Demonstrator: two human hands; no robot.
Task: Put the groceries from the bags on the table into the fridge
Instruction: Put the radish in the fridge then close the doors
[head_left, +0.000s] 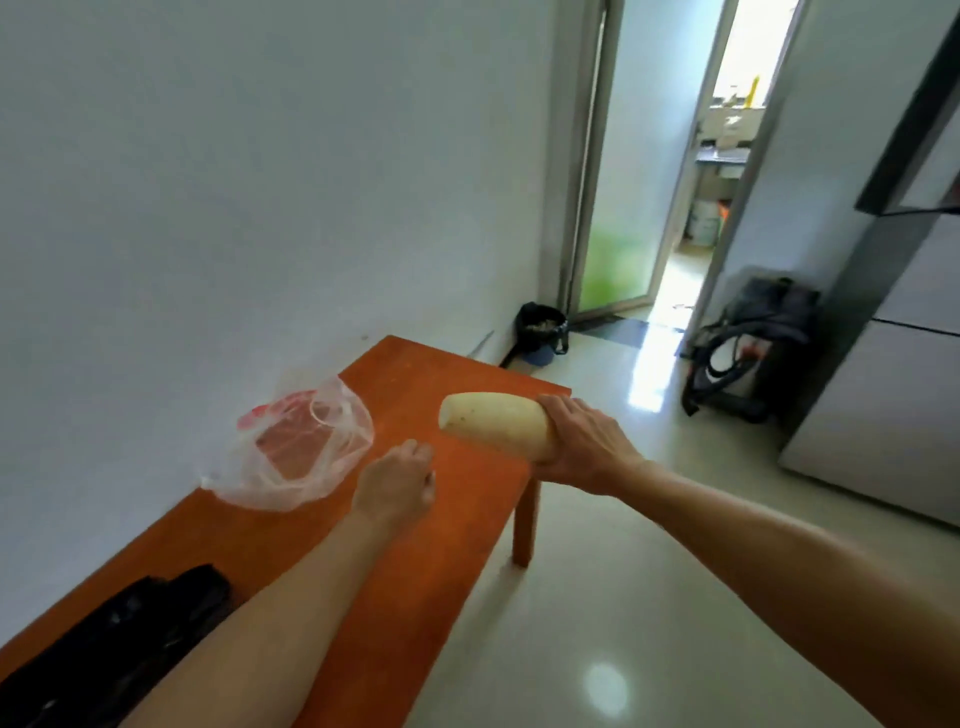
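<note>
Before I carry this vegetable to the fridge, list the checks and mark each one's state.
1. Right hand holds the pale vegetable: ok.
2. Left hand free for the door: ok.
3. Floor toward the fridge unobstructed: ok.
4. Fridge door open: cannot tell, its top is cut off.
5. Clear bag on the table emptied: cannot tell, red shows inside.
</note>
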